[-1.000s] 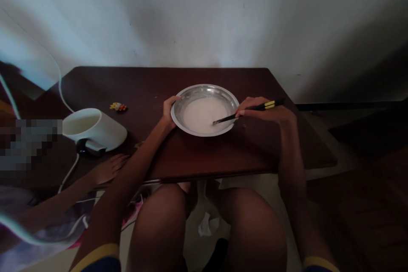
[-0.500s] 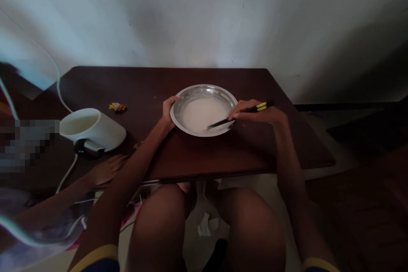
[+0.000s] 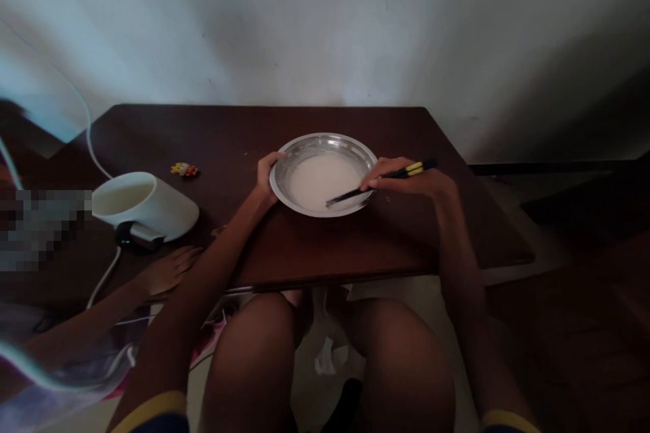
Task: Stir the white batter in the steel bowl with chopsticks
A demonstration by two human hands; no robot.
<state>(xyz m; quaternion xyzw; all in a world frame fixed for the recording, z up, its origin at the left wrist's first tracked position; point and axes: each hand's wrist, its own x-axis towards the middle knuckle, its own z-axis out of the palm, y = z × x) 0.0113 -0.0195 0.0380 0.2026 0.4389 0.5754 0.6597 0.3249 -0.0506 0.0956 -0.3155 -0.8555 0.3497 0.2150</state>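
Note:
A shiny metal bowl (image 3: pixel 325 140) stands on the dark wooden table, with a pale, whitish batter-like mixture (image 3: pixel 319 179) in it. My left hand (image 3: pixel 267 176) grips the bowl's left rim, thumb over the edge and fingers down its outer side. In my right hand (image 3: pixel 393 176) is a pair of black chopsticks (image 3: pixel 348 197) with yellow bands near the upper end. The hand is closed round them at the bowl's right rim. Their tips dip into the mixture near the front of the bowl.
A white cup-shaped appliance (image 3: pixel 175 206) with a black and grey handle and a cord stands on the left of the table (image 3: pixel 330 254). Behind it lies a small yellow and red toy figure (image 3: pixel 185 170). Another person's hand (image 3: pixel 170 270) rests at the table's front left edge.
My right hand and the chopsticks have shifted left, and the tips have moved left and slightly toward me through the mixture. My left hand keeps its hold on the rim.

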